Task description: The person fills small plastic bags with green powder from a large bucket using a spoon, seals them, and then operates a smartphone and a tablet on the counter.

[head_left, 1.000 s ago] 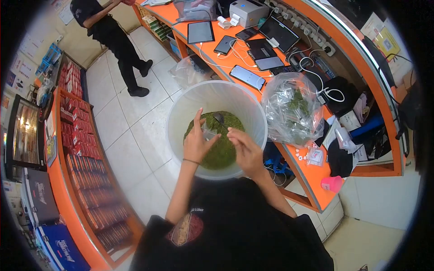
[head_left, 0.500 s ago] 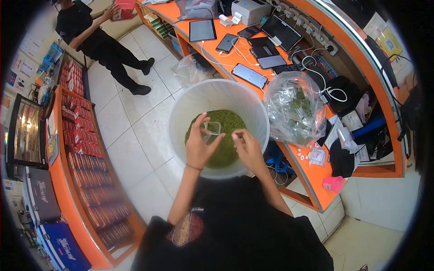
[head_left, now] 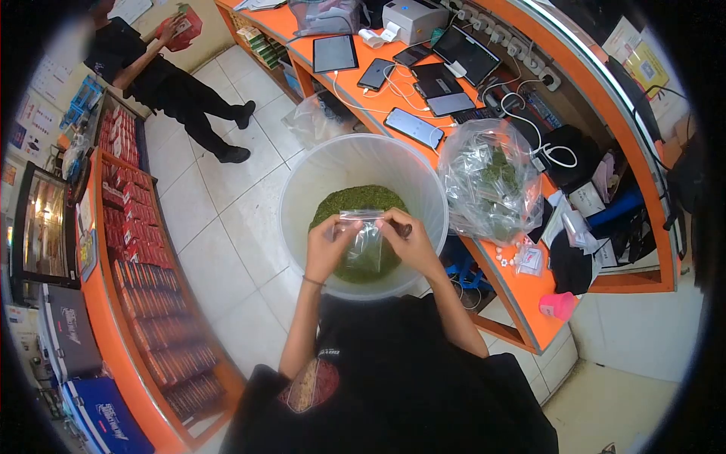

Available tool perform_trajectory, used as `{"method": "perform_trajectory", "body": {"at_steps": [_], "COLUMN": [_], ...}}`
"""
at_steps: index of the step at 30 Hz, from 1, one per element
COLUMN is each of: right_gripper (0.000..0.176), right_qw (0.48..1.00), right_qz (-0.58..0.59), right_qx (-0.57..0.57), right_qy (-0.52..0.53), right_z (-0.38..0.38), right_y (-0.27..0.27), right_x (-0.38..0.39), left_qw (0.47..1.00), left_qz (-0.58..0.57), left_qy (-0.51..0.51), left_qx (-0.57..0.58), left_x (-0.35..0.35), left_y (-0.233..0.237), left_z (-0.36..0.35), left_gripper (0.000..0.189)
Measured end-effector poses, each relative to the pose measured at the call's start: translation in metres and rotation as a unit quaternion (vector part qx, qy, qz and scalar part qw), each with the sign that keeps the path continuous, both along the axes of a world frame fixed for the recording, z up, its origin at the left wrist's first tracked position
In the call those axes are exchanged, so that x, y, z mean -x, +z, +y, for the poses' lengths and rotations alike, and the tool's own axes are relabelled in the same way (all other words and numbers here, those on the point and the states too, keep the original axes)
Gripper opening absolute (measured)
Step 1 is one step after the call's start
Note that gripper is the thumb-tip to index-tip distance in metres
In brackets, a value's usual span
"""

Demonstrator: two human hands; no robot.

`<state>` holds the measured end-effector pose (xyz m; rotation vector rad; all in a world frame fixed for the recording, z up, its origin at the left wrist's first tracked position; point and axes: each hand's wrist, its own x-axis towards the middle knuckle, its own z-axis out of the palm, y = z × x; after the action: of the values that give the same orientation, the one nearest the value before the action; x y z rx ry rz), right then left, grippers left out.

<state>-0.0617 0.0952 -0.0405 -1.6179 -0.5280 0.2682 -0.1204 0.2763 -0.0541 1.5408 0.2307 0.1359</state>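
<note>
Pale tiles (head_left: 234, 253) spread beyond my grip, and an orange counter (head_left: 522, 293) runs along its right. The small clear bag (head_left: 367, 250) hangs between my hands, above the green flakes (head_left: 342, 200). Both hands have now come together at its top edge: my left hand (head_left: 325, 244) pinches the left end and my right hand (head_left: 412, 245), which was apart from it, pinches the other. That changes a one-handed hold into an even one, so I judge the top strip is easier to keep straight and steady. A small dark thing (head_left: 407, 230) shows at my right fingers; it may be the scoop, but it is too blurred for me to be sure. Around my grip stands the translucent tub (head_left: 306, 170), its flakes well below the rim. Just right of the tub sits a large clear bag (head_left: 495, 181) with green matter inside, and ahead of that lies a lit phone (head_left: 414, 129). Far ahead and left, another person (head_left: 178, 94) holds a red package (head_left: 184, 29).
</note>
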Motion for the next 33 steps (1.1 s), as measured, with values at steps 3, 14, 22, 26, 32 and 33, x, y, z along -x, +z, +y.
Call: {"method": "perform_trajectory", "body": {"at_steps": [3,14,22,26,32,33], "right_gripper": [0.012,0.011,0.012,0.008,0.012,0.014], "right_qw": [0.999,0.999,0.997,0.996,0.996,0.997], "right_qz": [0.010,-0.017,-0.058,-0.062,-0.066,-0.029], "right_qx": [-0.013,0.020,0.045,0.015,0.046,0.065], "right_qy": [-0.036,-0.039,-0.040,-0.056,-0.047,-0.044], "right_z": [0.002,0.000,0.000,0.001,-0.011,-0.011], "right_y": [-0.007,-0.005,0.008,0.000,-0.016,-0.013], "right_x": [0.005,0.010,0.012,0.016,0.013,0.014], "left_qw": [0.999,0.998,0.996,0.989,0.980,0.982], "left_qz": [-0.024,-0.024,-0.071,-0.078,-0.021,-0.010], "left_qy": [-0.011,0.012,-0.025,0.019,0.107,0.081], "left_qx": [0.028,0.058,-0.058,-0.126,-0.165,-0.172], "left_x": [-0.001,-0.001,0.000,-0.003,-0.009,-0.010], "left_y": [0.003,-0.007,-0.001,-0.006,0.004,0.007], "left_z": [-0.005,-0.011,-0.019,-0.010,0.011,0.012], "left_gripper": [0.019,0.022,0.016,0.014,0.015,0.015]}}
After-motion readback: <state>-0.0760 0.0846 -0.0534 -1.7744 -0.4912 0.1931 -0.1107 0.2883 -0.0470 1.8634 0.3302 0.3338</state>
